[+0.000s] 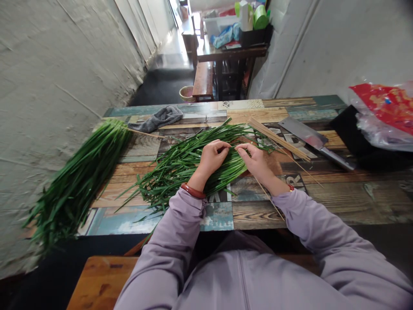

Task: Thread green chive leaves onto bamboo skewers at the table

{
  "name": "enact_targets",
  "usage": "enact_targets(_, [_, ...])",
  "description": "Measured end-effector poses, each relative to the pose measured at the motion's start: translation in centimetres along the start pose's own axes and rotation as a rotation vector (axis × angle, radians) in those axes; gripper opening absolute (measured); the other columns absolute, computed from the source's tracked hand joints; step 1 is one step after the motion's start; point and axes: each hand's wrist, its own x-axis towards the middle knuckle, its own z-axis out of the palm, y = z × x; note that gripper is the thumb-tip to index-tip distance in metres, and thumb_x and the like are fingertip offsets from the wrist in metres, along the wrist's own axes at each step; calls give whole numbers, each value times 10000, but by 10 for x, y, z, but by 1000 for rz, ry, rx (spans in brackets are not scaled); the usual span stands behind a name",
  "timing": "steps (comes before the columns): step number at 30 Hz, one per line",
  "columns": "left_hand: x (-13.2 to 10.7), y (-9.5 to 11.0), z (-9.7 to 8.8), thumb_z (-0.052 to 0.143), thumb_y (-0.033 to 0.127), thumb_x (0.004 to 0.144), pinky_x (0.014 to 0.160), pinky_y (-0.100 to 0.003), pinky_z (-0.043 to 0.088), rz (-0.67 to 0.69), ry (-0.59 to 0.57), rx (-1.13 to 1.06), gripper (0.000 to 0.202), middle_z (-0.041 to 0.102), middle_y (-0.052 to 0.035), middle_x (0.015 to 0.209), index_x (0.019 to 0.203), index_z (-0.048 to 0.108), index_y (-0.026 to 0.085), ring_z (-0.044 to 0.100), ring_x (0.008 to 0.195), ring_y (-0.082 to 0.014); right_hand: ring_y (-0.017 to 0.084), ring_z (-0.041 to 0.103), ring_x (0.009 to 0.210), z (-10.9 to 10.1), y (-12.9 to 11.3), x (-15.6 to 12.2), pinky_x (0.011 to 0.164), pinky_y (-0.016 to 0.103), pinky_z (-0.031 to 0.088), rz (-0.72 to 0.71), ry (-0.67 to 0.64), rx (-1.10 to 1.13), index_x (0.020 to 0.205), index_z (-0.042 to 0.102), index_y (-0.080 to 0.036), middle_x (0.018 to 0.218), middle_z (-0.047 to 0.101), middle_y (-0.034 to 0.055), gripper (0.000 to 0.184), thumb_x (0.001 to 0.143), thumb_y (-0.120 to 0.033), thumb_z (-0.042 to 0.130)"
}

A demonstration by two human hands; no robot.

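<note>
A loose pile of garlic chives (pixel 180 165) lies across the middle of the table, its pale stems toward the right. Over it, my left hand (pixel 214 157) is closed in a pinch, fingertips almost meeting those of my right hand (pixel 254 161), which pinches as well. A thin green chive strand (pixel 232 147) seems to run between both sets of fingertips. Under my right wrist a bamboo skewer (pixel 269 198) slants toward the table's front edge. Beside that hand lies a bundle of bamboo skewers (pixel 280 140), with a few loose ones around it.
A second, thick bunch of chives (pixel 87 181) hangs over the table's left edge. Behind the pile lies a grey cloth (pixel 158 118). To the right are a cleaver (pixel 303 131) and a red-and-clear plastic bag (pixel 387 112) on something black. Beyond stand a bench (pixel 203 79) and basket (pixel 186 92).
</note>
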Motion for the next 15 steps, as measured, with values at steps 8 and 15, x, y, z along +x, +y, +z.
enact_targets(8, [0, 0, 0, 584, 104, 824, 685, -253, 443, 5, -20, -7, 180, 693, -24, 771, 872, 750, 156, 596, 717, -132, 222, 666, 922, -1, 0, 0, 864, 367, 482, 19, -1, -28, 917, 684, -208, 958, 733, 51, 284, 901, -458, 552])
enact_targets(15, [0, 0, 0, 574, 98, 826, 706, -257, 453, 22, -27, -18, 189, 700, -25, 796, 876, 745, 162, 604, 738, -135, 223, 665, 915, -1, 2, 0, 851, 362, 479, 19, -6, -37, 923, 679, -211, 954, 730, 47, 278, 904, -454, 545])
